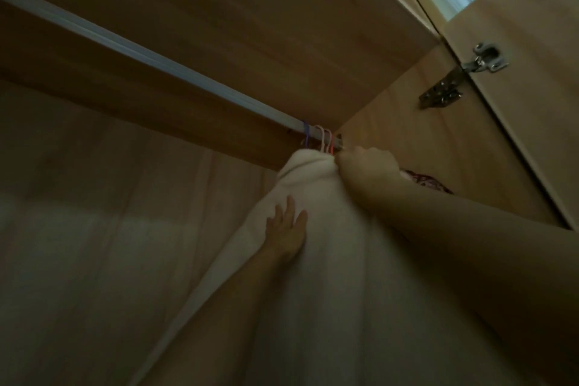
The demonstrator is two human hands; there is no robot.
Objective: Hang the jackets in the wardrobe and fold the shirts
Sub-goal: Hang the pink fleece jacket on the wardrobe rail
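Hanging at the right end of the wardrobe rail, a white jacket drapes down from just beside the side panel. At its top the right hand is clenched, its grip bunching the fabric just below the rail. Lower down, the left hand rests flat on the cloth, fingers straight. Purple and pink hanger hooks sit on the rail above. A metal hinge joins the open door.

1. I'm looking up into the wardrobe, and the rail is what's carrying everything here.
2. Hanger hooks, purple, white and pink, sit bunched at its right end.
3. A white jacket hangs under them.
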